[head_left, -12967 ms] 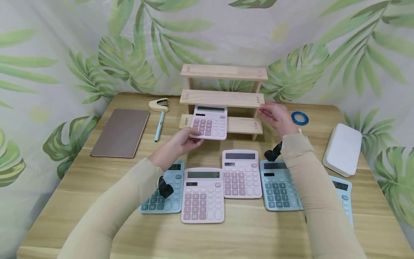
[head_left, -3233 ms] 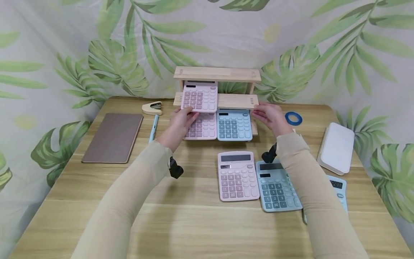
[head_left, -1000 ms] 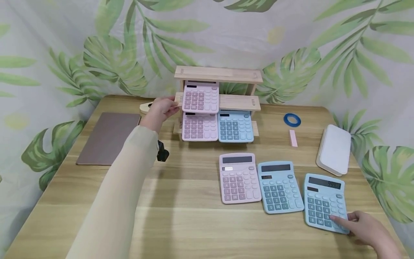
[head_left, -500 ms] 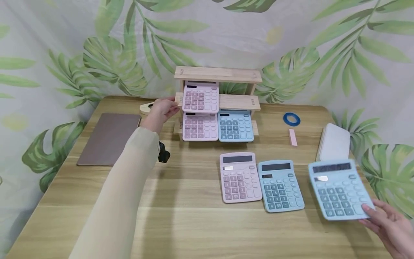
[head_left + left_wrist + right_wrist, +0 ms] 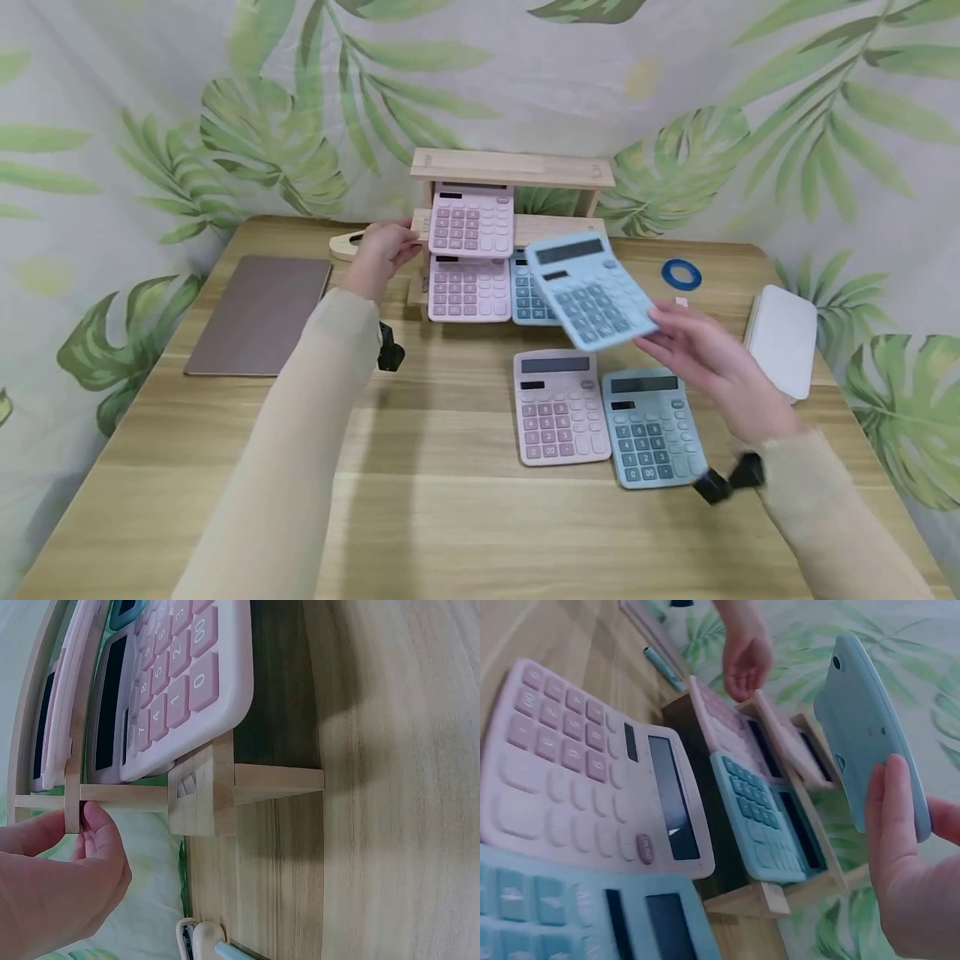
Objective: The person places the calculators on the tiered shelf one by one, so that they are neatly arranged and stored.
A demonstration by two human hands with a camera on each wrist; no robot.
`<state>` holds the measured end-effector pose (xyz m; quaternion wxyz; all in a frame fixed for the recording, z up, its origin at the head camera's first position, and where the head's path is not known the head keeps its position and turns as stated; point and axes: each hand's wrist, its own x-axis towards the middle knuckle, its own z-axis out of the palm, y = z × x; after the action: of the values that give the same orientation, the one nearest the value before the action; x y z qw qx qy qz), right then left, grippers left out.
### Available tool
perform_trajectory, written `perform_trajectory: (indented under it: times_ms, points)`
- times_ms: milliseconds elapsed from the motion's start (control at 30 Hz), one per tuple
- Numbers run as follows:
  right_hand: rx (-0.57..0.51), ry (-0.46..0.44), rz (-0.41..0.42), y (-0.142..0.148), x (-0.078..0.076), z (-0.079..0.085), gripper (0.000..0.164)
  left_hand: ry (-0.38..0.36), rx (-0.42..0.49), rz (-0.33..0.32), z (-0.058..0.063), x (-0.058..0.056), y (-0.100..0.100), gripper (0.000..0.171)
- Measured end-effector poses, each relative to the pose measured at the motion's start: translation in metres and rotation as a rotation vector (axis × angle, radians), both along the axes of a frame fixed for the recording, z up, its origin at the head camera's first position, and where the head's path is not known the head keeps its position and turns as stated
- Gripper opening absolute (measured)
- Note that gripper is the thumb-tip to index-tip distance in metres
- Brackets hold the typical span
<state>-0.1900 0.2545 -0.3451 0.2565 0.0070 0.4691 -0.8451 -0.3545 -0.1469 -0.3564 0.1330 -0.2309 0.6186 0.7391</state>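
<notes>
My right hand (image 5: 716, 367) holds a blue calculator (image 5: 592, 292) by its lower right corner, raised and tilted in front of the wooden rack (image 5: 513, 167). In the right wrist view, fingers (image 5: 896, 802) lie along the calculator's back. My left hand (image 5: 382, 254) pinches the left end of the rack's middle board, thumb and fingers on either side of it in the left wrist view. A pink calculator (image 5: 472, 221) leans on the middle tier. Below it are another pink calculator (image 5: 470, 290) and a blue one (image 5: 527, 292), partly hidden by the held calculator.
A pink calculator (image 5: 561, 408) and a blue calculator (image 5: 654, 429) lie side by side on the table. To the left are a brown notebook (image 5: 258, 317) and a cream stapler (image 5: 345, 244). Blue tape (image 5: 681, 274) and a white case (image 5: 783, 342) sit at right.
Earlier, pink and blue calculators went onto the rack. My left hand then moved to the rack's left end. My right hand has lifted the rightmost blue calculator and carried it left towards the rack.
</notes>
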Motion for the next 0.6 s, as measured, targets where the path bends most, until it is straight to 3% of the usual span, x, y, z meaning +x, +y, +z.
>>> perform_trajectory:
  times_ms: [67, 100, 200, 333, 467, 600]
  points:
    - [0.045, -0.05, -0.033, -0.018, -0.023, -0.001, 0.028, -0.005, 0.014, 0.006, -0.001, 0.0, -0.002, 0.052]
    - [0.011, -0.166, -0.095, -0.027, -0.036, 0.001, 0.022, -0.006, 0.024, 0.009, -0.002, 0.0, -0.002, 0.052]
    - [0.047, -0.174, -0.143, -0.041, -0.059, -0.003, 0.022, -0.001, 0.019, 0.032, -0.005, 0.001, -0.002, 0.05]
    - [0.08, -0.165, -0.192, -0.048, -0.073, -0.008, 0.022, 0.026, -0.021, 0.041, -0.008, 0.002, 0.005, 0.049]
    - [0.051, -0.178, -0.222, -0.052, -0.082, -0.01, 0.024, 0.044, -0.005, 0.044, -0.008, 0.0, 0.007, 0.049]
    - [0.027, -0.183, -0.223, -0.059, -0.088, -0.013, 0.036, 0.053, 0.014, 0.063, -0.009, 0.0, 0.003, 0.048]
